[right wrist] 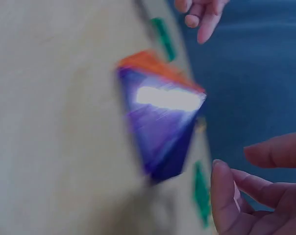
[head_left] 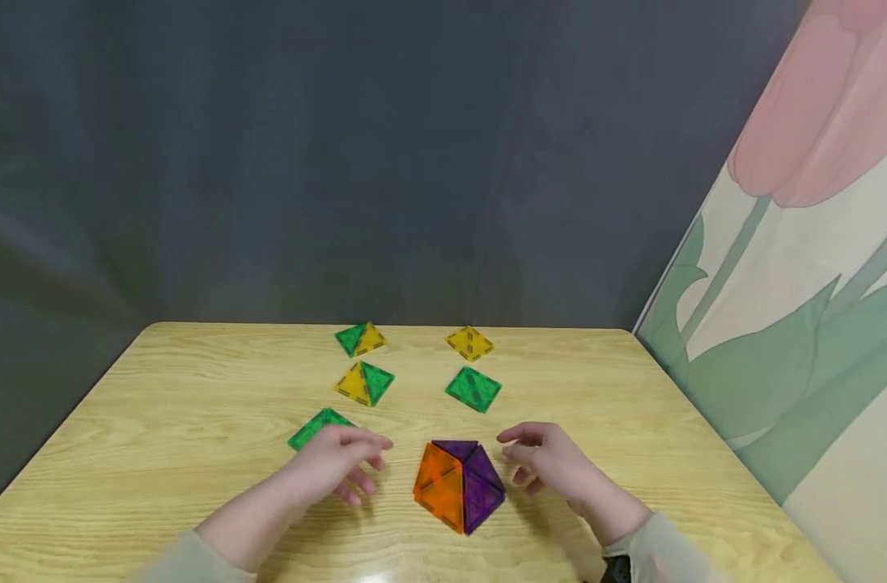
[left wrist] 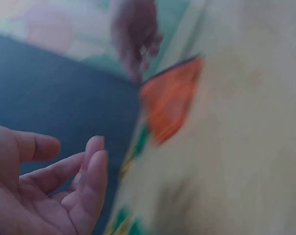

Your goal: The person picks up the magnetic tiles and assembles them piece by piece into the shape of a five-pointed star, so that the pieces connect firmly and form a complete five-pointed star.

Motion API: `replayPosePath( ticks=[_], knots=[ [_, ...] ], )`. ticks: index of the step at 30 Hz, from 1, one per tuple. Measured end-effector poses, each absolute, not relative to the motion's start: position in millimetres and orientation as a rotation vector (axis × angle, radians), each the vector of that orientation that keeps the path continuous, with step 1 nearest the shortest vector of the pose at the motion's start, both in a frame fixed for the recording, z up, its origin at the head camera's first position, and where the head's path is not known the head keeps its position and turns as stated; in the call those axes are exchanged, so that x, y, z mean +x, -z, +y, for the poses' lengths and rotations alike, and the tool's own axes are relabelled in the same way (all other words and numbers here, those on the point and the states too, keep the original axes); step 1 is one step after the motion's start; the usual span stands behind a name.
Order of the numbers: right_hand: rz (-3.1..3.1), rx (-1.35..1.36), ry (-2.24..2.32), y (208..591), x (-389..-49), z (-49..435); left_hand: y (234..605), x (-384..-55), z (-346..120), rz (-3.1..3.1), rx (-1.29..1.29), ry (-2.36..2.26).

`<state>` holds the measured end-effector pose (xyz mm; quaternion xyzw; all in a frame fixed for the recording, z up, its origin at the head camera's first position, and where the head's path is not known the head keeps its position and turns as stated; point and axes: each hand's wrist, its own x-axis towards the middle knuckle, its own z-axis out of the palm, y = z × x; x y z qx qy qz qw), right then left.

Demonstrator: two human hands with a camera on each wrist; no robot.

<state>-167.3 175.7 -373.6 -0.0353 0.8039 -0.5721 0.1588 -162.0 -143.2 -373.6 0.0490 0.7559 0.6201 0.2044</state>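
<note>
A raised, pointed shape of orange and purple triangular magnetic tiles [head_left: 460, 486] stands near the front of the table, its joined faces meeting at a peak. To its left hovers my left hand [head_left: 336, 461], fingers loosely bent and holding nothing; it partly covers a green tile pair [head_left: 320, 426]. On the other side, my right hand [head_left: 545, 458] is held with relaxed fingers, apart from the purple faces. In the left wrist view the orange side [left wrist: 171, 100] faces me. The right wrist view shows glare on the purple side [right wrist: 160, 112].
Farther back lie flat tile pairs: two green-and-yellow ones [head_left: 360, 339] [head_left: 366, 383] on the left, a yellow one [head_left: 470, 343] and a green one [head_left: 474, 389] on the right. A dark curtain [head_left: 385, 162] hangs behind the wooden table [head_left: 218, 380]; a tulip-patterned cloth [head_left: 800, 324] is at right.
</note>
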Motion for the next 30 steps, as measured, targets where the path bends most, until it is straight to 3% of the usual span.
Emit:
replayPosePath(
  ticks=[6,10,17,30],
  knots=[
    [2.121,-0.278,1.747,335,-175,131,355,-170,-208,2.336,-0.098,-1.790],
    [2.000,-0.346,1.696,330,-181,86,360,-173,-231,2.401,-0.153,-1.707],
    [2.004,-0.247,1.614,359,-209,31,368,-177,-234,2.322,-0.181,-1.686],
    [1.943,-0.175,1.651,374,-225,15,371,-175,-231,2.150,-0.196,-1.822]
  ],
)
